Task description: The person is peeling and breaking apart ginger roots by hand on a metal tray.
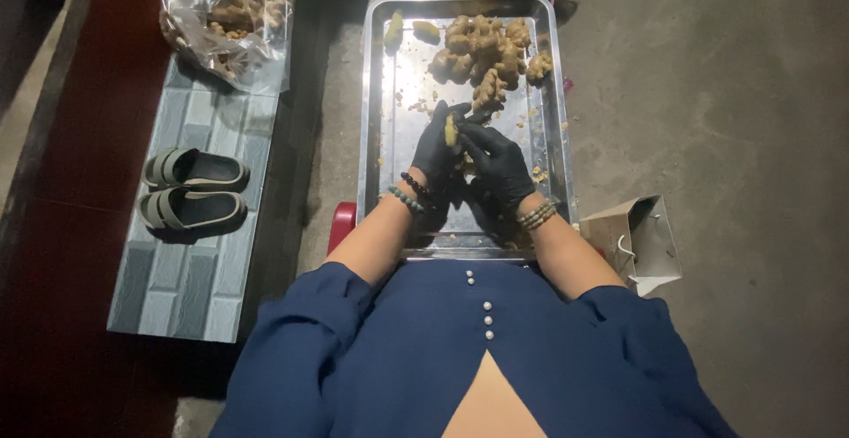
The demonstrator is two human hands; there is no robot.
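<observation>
Both my hands wear black gloves and work over a metal tray (378,120). My left hand (435,148) is closed around a small piece of ginger (450,129). My right hand (497,160) grips a dark tool whose tip meets that piece; the tool is mostly hidden by the fingers. A pile of ginger roots (482,53) lies at the tray's far end, with two peeled pieces (409,30) in its far left corner. Peel scraps are scattered around my hands.
A clear plastic bag of ginger (228,9) sits on a grey tiled strip (190,261) to the left, near a pair of grey sandals (193,188). A white paper bag (638,242) stands on the concrete floor at right. A red stool edge (340,222) shows under the tray.
</observation>
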